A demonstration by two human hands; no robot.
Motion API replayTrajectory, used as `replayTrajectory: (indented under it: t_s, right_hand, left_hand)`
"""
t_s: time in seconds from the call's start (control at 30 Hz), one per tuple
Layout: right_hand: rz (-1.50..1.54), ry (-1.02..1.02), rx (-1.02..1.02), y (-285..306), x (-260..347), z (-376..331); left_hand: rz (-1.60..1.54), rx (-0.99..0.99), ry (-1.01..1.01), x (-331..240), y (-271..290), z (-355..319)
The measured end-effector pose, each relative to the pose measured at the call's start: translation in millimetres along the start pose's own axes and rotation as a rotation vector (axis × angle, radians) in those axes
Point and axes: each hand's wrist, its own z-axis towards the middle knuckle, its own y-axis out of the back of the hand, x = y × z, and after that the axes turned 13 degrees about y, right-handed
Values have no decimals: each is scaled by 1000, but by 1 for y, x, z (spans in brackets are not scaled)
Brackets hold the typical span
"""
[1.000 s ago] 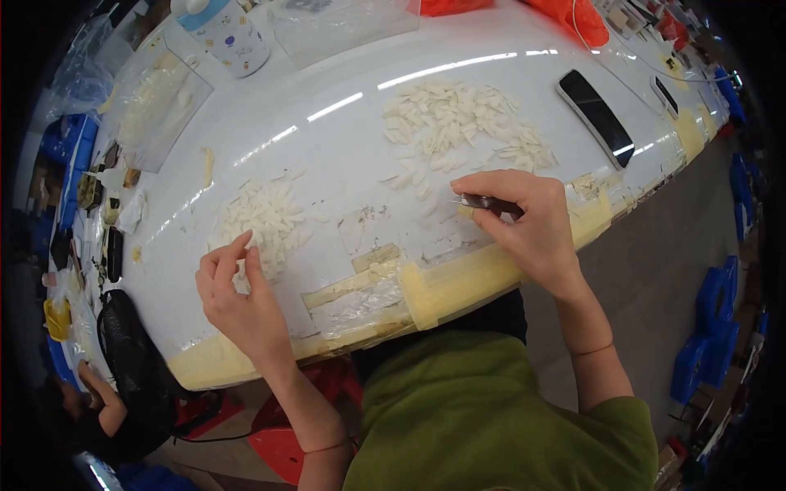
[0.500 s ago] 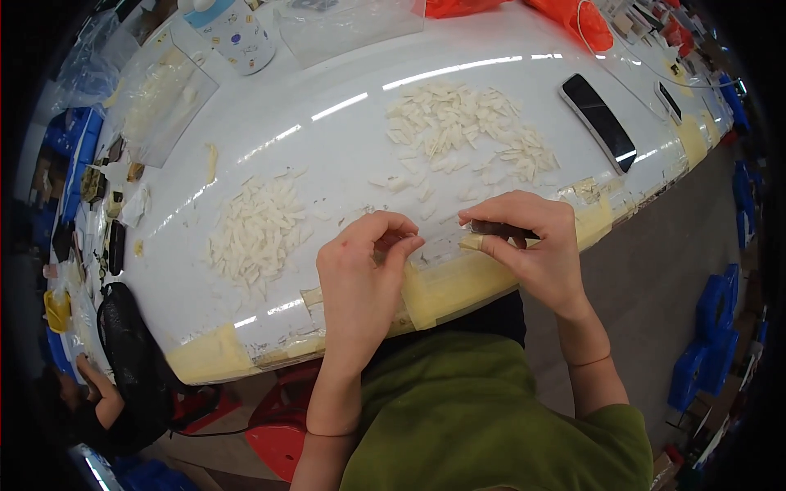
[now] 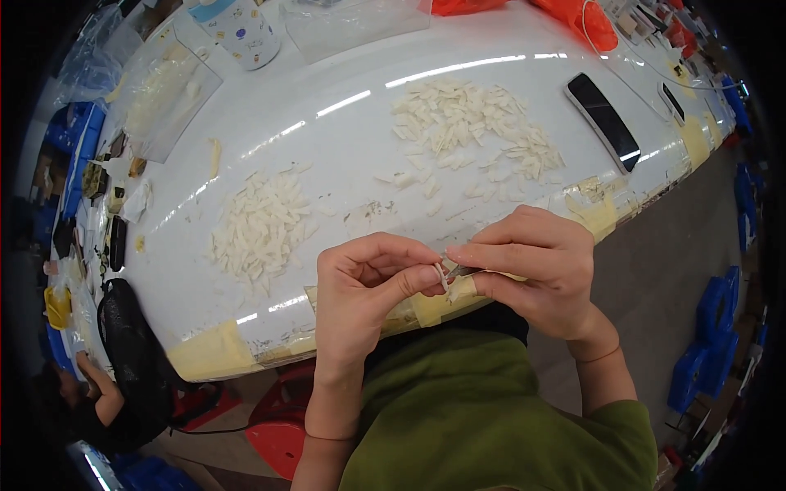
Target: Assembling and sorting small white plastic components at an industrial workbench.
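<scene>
Near the table's front edge, my left hand (image 3: 368,286) pinches a small white piece (image 3: 443,278) between thumb and forefinger. My right hand (image 3: 536,266) is closed on a small dark metal blade (image 3: 463,271), whose tip meets the white piece. Yellowish tape wraps the right thumb, and the blade's back end is hidden in the palm. Beyond the left hand lies a loose heap of thin white pieces (image 3: 260,229). Farther off, past the right hand, a second pile of similar flat white pieces (image 3: 467,123) is spread out, with several strays around it.
A phone (image 3: 603,121) lies at the right of the white table (image 3: 344,155), a smaller dark device (image 3: 671,102) past it. Clear plastic trays (image 3: 352,33) and a patterned container (image 3: 237,37) stand at the back. A black bag (image 3: 135,360) sits left; another person's arm (image 3: 102,393) shows there.
Both hands have come together and nearer to me. The white piece now shows in the left fingertips, with the blade in the right hand brought against it.
</scene>
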Motion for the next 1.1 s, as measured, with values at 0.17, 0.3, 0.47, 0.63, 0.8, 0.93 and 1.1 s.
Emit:
replayTrajectory:
  t_s: [0.17, 0.3, 0.47, 0.63, 0.8, 0.93, 1.1]
  right_hand:
    - [-26, 32, -7, -2, 5, 3]
    - [-56, 42, -18, -4, 6, 4]
    - [-128, 114, 0, -4, 5, 4]
    - [-151, 89, 0, -7, 4, 2]
    - [-147, 145, 18, -5, 4, 4]
    - [-165, 159, 26, -4, 6, 4]
    - [-182, 158, 52, -4, 8, 1]
  left_hand:
    - [49, -37, -14, -2, -1, -5]
    - [34, -23, -38, 0, 1, -5]
    - [-16, -6, -51, 4, 1, -4]
    - [-59, 0, -59, 9, 3, -1]
    - [-65, 33, -21, 11, 8, -1]
    - [-58, 34, -3, 9, 7, -3]
    - [-56, 29, 1, 11, 8, -3]
